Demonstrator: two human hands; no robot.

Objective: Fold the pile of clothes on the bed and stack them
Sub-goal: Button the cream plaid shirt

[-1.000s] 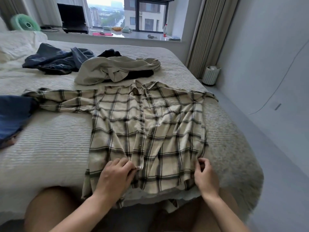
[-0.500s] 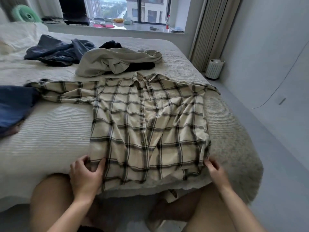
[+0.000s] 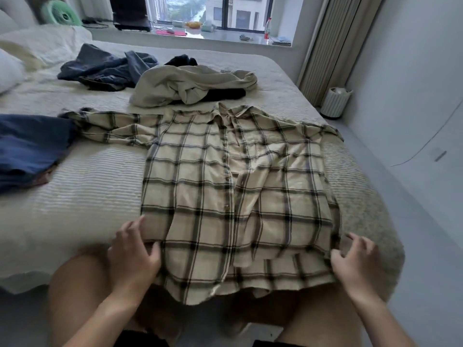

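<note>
A cream plaid shirt (image 3: 225,191) lies spread front-up on the bed (image 3: 82,191), collar away from me and hem hanging over the near edge. Its left sleeve stretches out to the left. My left hand (image 3: 132,254) rests at the hem's left corner, fingers spread and thumb on the cloth. At the hem's right corner my right hand (image 3: 355,261) touches the fabric with its thumb, fingers spread. Behind the shirt lie a crumpled beige garment (image 3: 188,86), a black one (image 3: 225,93) and a dark blue heap (image 3: 105,68).
Folded blue clothes (image 3: 30,146) sit at the bed's left side. Pillows (image 3: 15,66) are at the far left. A white bin (image 3: 335,101) stands on the floor right of the bed, by the curtain. My bare knees are against the bed's near edge.
My hands went from the middle of the hem out to its two corners, and the hem came further over the bed edge. Their fingers, curled on the cloth before, are now spread.
</note>
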